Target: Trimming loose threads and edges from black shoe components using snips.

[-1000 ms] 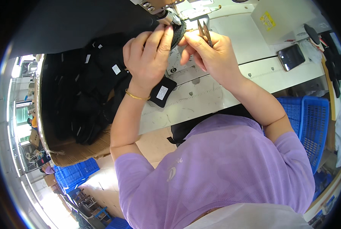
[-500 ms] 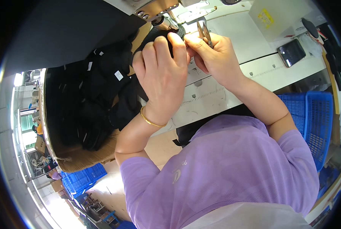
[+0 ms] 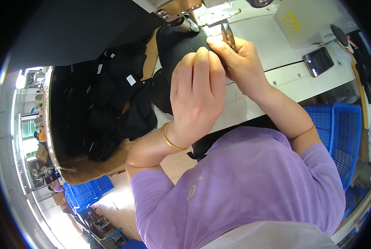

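Black fabric with a textured patch lies under the sewing machine and trails to the left off the bed. My left hand, a gold bangle at its wrist, is closed on the near edge of this fabric; its fingertips are hidden behind the knuckles. Close beside it, my right hand is closed around small metal thread snips, blades pointing away from me. Thumb and forefinger of that hand also meet the fabric's right edge. Whether they pinch it is hard to see.
A cardboard box full of black pieces with white labels stands at the left. On the white machine table lies a dark phone. Blue crates stand at the right; another blue crate is on the floor at the left.
Both hands have moved right and slightly toward me, the left hand more. More of the black fabric now shows between the left hand and the machine. The snips have stayed in the right hand.
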{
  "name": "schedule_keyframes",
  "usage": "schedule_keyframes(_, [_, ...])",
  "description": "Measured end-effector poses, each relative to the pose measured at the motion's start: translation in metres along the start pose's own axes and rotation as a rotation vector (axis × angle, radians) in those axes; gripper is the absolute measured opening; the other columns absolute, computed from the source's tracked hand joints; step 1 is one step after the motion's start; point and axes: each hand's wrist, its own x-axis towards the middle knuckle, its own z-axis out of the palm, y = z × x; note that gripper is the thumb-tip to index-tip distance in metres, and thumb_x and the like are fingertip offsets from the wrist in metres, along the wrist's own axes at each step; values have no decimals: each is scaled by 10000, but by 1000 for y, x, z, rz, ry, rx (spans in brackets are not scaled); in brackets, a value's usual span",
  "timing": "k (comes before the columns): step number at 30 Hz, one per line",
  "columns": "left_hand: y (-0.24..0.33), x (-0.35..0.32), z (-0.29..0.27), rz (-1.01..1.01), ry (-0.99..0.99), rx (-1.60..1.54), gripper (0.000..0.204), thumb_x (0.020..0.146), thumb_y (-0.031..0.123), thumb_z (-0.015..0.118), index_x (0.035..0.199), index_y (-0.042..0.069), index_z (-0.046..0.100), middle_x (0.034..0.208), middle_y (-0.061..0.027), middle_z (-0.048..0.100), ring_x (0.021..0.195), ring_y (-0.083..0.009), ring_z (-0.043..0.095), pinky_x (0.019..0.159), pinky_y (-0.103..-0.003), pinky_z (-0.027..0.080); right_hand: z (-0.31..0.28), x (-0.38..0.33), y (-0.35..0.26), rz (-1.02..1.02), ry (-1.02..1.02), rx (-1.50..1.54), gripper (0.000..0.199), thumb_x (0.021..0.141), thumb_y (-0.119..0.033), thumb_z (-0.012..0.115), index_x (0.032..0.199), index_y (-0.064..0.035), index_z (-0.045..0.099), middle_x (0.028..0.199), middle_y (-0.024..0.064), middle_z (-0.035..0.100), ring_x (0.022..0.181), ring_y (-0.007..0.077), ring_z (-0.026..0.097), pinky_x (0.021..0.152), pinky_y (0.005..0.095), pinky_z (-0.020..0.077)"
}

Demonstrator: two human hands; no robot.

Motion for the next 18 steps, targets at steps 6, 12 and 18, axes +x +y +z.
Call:
schedule_keyframes(6, [-8,5,17,-59,44,-41,247,711,-16,650,943,-51,573,977,-162,562,876,-283,578,707,-343,522,4,-1,1,-22,8,60,354,981,-266,565,709,-40,581,556,-29,512,491,18,418,426,208,299])
schedule_keyframes(12, [-15,6,25,-83,38,-58,267,664,-15,666,910,-32,563,991,-155,556,889,-279,577,719,-345,522,1,-1,-2,-3,-34,14,360,988,-251,552,703,-34,594,558,-22,522,483,22,422,425,205,298])
schedule_keyframes(18, [-14,-3,25,-10,129,-116,309,702,5,659,1004,-25,607,1053,-149,586,957,-278,587,754,-363,522,-5,-1,0,-5,-74,43,345,1000,-240,523,728,-36,587,553,-15,513,472,32,430,416,213,310])
